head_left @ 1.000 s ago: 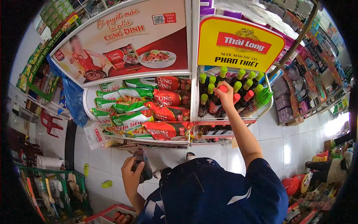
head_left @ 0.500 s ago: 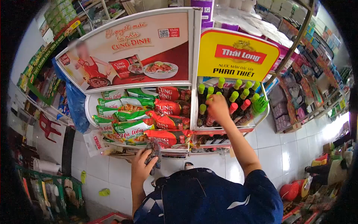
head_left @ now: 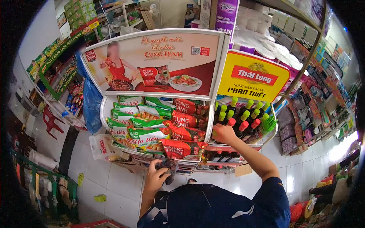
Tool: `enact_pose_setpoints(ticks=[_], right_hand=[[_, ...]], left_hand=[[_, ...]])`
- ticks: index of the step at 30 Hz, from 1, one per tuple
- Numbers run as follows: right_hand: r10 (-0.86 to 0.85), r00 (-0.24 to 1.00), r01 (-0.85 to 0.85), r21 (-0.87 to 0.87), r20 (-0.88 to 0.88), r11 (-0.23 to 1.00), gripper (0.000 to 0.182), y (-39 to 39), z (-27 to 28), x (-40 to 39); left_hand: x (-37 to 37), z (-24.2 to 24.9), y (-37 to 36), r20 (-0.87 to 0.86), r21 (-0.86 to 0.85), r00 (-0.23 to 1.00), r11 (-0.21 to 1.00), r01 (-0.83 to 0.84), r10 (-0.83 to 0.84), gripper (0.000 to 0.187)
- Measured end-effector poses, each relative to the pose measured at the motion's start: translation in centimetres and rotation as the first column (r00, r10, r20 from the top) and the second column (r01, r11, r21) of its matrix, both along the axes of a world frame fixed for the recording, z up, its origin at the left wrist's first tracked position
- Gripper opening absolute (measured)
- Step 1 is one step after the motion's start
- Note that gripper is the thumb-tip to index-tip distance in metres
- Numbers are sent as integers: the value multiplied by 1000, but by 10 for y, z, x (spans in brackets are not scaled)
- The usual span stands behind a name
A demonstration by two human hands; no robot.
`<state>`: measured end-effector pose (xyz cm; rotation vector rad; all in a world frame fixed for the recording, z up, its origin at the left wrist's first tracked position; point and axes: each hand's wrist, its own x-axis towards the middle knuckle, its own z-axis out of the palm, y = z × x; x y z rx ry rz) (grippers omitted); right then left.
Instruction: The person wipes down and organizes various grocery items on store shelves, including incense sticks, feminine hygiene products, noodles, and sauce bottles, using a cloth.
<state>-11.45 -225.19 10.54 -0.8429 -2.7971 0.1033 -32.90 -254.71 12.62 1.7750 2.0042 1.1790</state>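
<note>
My left hand [head_left: 155, 178] is closed on a dark, crinkled bundle [head_left: 165, 170], just in front of the noodle shelf. My right hand [head_left: 224, 133] is at the front left corner of the bottle compartment, its fingers curled near a bottle with a green cap; what they hold is hidden. Dark bottles with green and red caps [head_left: 243, 125] stand upright behind and right of it. Red noodle packets [head_left: 182, 148] and green-white noodle packets [head_left: 149, 137] lie stacked in the compartment to the left.
A noodle sign [head_left: 152, 72] and a yellow sign [head_left: 253, 76] rise behind the compartments. A white bag [head_left: 102, 147] hangs at the left edge. A red plastic chair [head_left: 52, 121] stands left; stocked shelves [head_left: 304, 125] are at right.
My right hand has moved from the bottle caps toward the front left corner of the bottle compartment. The camera view has shifted, placing the display lower and farther right. My left hand still holds the dark bundle.
</note>
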Motion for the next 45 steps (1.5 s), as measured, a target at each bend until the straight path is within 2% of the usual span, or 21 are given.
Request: enact_pose_setpoints(ticks=[1, 3, 5, 8, 10, 13, 16, 20, 22, 24, 28, 30, 31, 32, 34, 35, 36, 38, 40, 42, 45], right_hand=[[-1, 1000, 1, 7, 4, 1000, 28, -2, 7, 4], [-80, 969, 69, -57, -234, 996, 30, -12, 29, 10], [-279, 878, 245, -136, -389, 960, 31, -25, 54, 20], [-224, 671, 170, -148, -707, 974, 26, -58, 105, 34], [-186, 635, 238, -39, -750, 971, 25, -93, 138, 36], [-216, 577, 250, -81, -788, 965, 25, -140, 161, 27], [-166, 672, 109, -126, -722, 986, 27, -176, 156, 8], [-75, 773, -96, -233, -630, 968, 27, -225, 141, -39], [-53, 780, -162, -284, -623, 945, 29, -247, 132, -78], [79, 758, -268, -199, -648, 942, 29, -272, 131, -124], [41, 680, -389, -314, -732, 866, 28, -312, 122, -191], [-145, 682, -484, -590, -717, 646, 35, -322, 122, -210], [-100, 691, -533, -598, -716, 598, 50, -320, 115, -213], [-66, 711, -605, -657, -700, 449, 58, -317, 109, -214], [-2, 879, -440, -811, -478, 387, 69, -314, 87, -213], [102, 845, -520, -760, -525, 390, 71, -310, 51, -217], [13, 852, -509, -823, -523, 250, 65, -328, 56, -221], [-94, 853, -463, -828, -513, 316, 54, -351, 22, -228], [-331, 744, -537, -814, -581, 222, 42, -370, 12, -236], [-423, 690, -491, -809, -587, 322, 28, -373, 10, -237], [-469, 661, -229, -753, -585, 617, 22, -366, 15, -232]], left_hand=[[-1, -1, -3, 66, -19, 997, 999, -38, 39, 20], [-7, 1, -6, 127, -36, 989, 997, -70, 74, 19], [-19, 7, -7, -228, 50, 974, 999, -10, 21, 17], [-38, 10, -14, -123, 37, 992, 999, -9, 13, 17], [-46, 10, -21, 5, 55, 999, 997, -53, 53, 15], [-62, 19, -34, 211, 73, 963, 980, -188, 169, 12], [-82, 27, -50, 229, -103, 972, 994, -28, 51, 13], [-87, 16, -70, 442, 66, 879, 984, 165, -177, 30], [-89, 17, -80, 375, 48, 869, 942, 331, -324, 62], [-82, 17, -92, 184, 75, 938, 956, 284, -293, 71], [-93, 5, -113, 342, 75, 930, 991, 114, -133, 65], [-107, -1, -125, 413, 82, 905, 994, 70, -98, 58], [-115, -13, -127, 367, 206, 927, 978, 5, -82, 50], [-123, -8, -137, 363, 211, 929, 977, -12, -67, 50], [-137, 4, -155, 681, 60, 728, 996, 59, -84, 46], [-145, -4, -159, 719, 101, 685, 992, 70, -122, 42], [-150, -2, -162, 717, 110, 685, 992, 68, -126, 42], [-154, 3, -167, 906, 111, 377, 967, 228, -193, 39], [-149, 4, -165, 901, 159, 379, 973, 164, -211, 36], [-149, 1, -163, 968, 149, 181, 980, 131, -172, 36], [-152, 2, -167, 970, 74, 217, 987, 146, -105, 33]])
